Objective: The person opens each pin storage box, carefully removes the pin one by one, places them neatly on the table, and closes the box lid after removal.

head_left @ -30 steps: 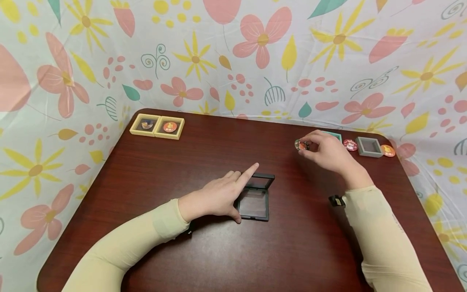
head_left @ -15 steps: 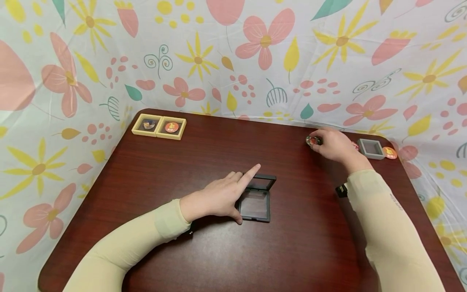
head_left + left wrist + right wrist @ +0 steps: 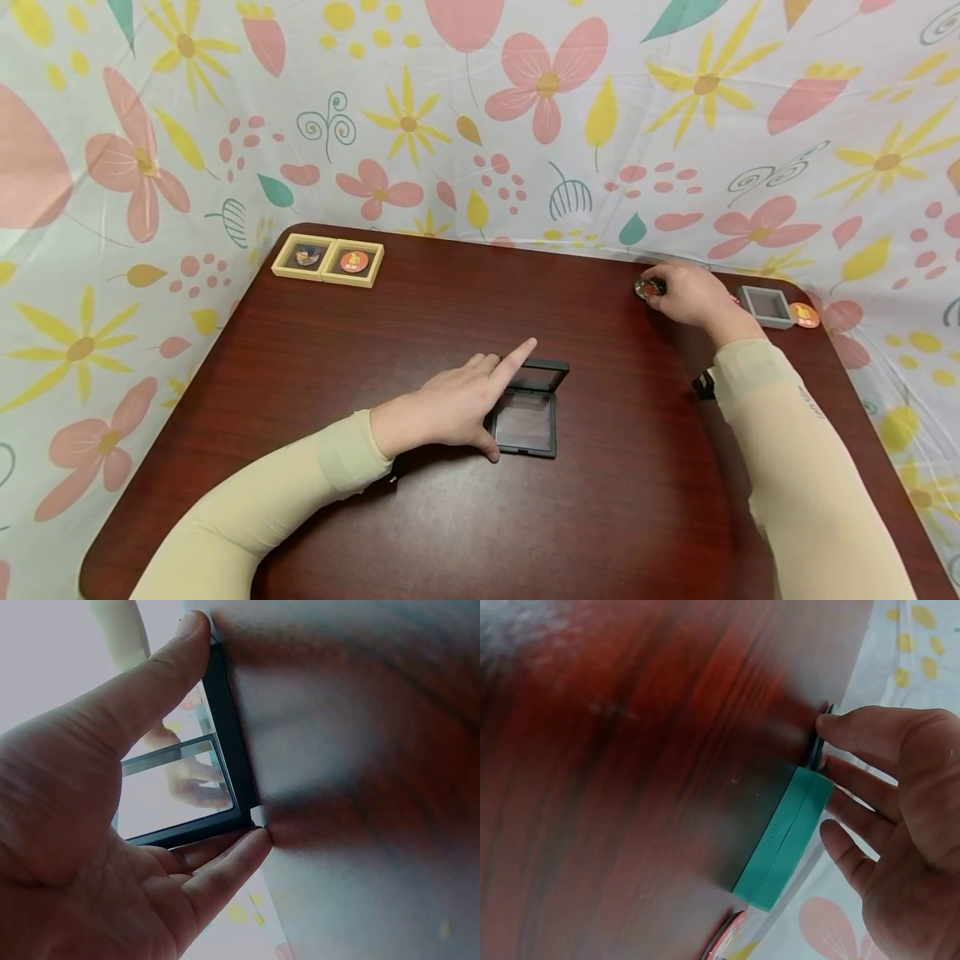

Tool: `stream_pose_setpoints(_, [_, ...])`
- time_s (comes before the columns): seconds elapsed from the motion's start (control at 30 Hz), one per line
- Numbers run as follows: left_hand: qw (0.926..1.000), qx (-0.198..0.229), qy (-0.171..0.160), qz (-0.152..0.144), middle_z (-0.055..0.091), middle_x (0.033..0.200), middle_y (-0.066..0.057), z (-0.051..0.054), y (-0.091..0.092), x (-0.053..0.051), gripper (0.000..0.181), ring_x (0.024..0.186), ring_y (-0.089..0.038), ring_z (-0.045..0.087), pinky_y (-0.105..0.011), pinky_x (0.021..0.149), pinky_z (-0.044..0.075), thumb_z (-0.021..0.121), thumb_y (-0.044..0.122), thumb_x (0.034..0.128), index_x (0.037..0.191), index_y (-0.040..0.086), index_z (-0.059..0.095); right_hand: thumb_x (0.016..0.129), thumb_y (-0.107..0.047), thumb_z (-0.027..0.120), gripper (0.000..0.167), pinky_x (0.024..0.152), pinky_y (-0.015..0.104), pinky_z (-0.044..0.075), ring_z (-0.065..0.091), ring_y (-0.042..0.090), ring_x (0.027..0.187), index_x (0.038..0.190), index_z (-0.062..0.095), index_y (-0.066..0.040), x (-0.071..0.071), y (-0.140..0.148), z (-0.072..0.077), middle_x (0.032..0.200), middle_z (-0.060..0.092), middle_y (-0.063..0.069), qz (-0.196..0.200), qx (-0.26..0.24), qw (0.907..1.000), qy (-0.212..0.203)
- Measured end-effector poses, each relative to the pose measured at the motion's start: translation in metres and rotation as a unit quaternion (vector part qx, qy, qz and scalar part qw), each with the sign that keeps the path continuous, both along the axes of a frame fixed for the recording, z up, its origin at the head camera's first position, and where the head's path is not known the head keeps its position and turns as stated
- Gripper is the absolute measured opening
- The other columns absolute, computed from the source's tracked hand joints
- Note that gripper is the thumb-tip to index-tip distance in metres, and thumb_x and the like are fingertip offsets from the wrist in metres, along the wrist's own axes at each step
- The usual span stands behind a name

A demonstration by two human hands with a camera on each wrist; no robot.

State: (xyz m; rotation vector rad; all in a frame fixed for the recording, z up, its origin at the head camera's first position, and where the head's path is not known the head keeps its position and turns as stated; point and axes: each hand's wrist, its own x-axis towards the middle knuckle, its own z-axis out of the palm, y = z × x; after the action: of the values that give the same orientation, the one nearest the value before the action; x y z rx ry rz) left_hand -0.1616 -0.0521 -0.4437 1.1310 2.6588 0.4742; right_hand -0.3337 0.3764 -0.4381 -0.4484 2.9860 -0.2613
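Note:
A black hinged case (image 3: 523,423) lies on the table with its lid raised at the back. My left hand (image 3: 456,402) holds its left side, thumb at the front corner and index finger stretched past the lid; the left wrist view shows thumb and fingers spanning the black frame (image 3: 231,724). At the back right, my right hand (image 3: 692,296) pinches a round patterned badge (image 3: 648,288) at the table surface. In the right wrist view this badge (image 3: 817,748) appears edge-on, against or very near the end of a teal box (image 3: 781,838), which my hand hides in the head view.
Two yellow frames, one with a dark picture badge (image 3: 307,255) and one with an orange badge (image 3: 353,262), stand together at the back left. Right of my right hand are a grey box (image 3: 767,322) and another orange badge (image 3: 806,315). A red-edged badge (image 3: 727,936) lies past the teal box.
My right hand has moved right and slightly back with the badge, and now covers the teal box in the head view. My left hand and the black case have stayed in place.

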Motion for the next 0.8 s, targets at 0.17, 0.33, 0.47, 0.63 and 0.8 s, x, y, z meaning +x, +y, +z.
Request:
stream_pose_setpoints(0.17, [1.0000,0.001,-0.002,0.001,0.060,0.141,-0.013,0.000,0.000,0.000,0.174,0.130,-0.027,0.057,-0.041,0.086,0.062,0.111,0.051,0.0616,0.179,0.026,-0.015,0.097,-0.012,0.076,0.051,0.112,0.070,0.044,0.058,0.051,0.133,0.144,0.067,0.003,-0.002,-0.002,0.001,0.145,0.064,0.031,-0.007,0.004,0.9999,-0.010])
stream_pose_setpoints(0.33, [1.0000,0.001,0.001,0.000,0.060,0.140,-0.013,-0.002,0.000,0.000,0.175,0.130,-0.027,0.057,-0.041,0.087,0.062,0.111,0.051,0.0613,0.178,0.028,-0.017,0.095,-0.012,0.077,0.053,0.116,0.071,0.039,0.049,0.054,0.142,0.144,0.067,0.003,-0.001,-0.002,0.000,0.152,0.058,0.032,0.000,0.000,1.0000,0.000])
stream_pose_setpoints(0.47, [1.0000,0.004,0.003,-0.001,0.060,0.139,-0.013,-0.002,0.000,0.000,0.176,0.129,-0.027,0.057,-0.040,0.088,0.062,0.111,0.051,0.0611,0.177,0.029,-0.019,0.097,-0.013,0.075,0.048,0.121,0.069,0.034,0.043,0.055,0.147,0.141,0.069,0.003,0.006,-0.003,0.000,0.154,0.056,0.032,0.017,-0.017,0.9989,0.039])
stream_pose_setpoints(0.63, [1.0000,0.004,0.005,-0.002,0.060,0.139,-0.013,-0.003,-0.001,0.000,0.176,0.129,-0.027,0.056,-0.040,0.089,0.061,0.111,0.051,0.0612,0.177,0.030,-0.020,0.104,-0.021,0.075,0.043,0.117,0.068,0.039,0.053,0.051,0.141,0.141,0.071,0.000,0.027,-0.020,0.006,0.148,0.064,0.028,0.010,-0.078,0.9947,0.067])
stream_pose_setpoints(0.8, [1.0000,0.004,0.005,-0.002,0.060,0.138,-0.012,-0.002,-0.001,0.000,0.175,0.129,-0.026,0.056,-0.039,0.089,0.061,0.111,0.050,0.0615,0.177,0.029,-0.018,0.110,-0.046,0.070,0.054,0.098,0.060,0.052,0.068,0.041,0.118,0.145,0.071,-0.006,0.059,-0.052,0.013,0.137,0.073,0.021,-0.047,-0.176,0.9832,0.013])
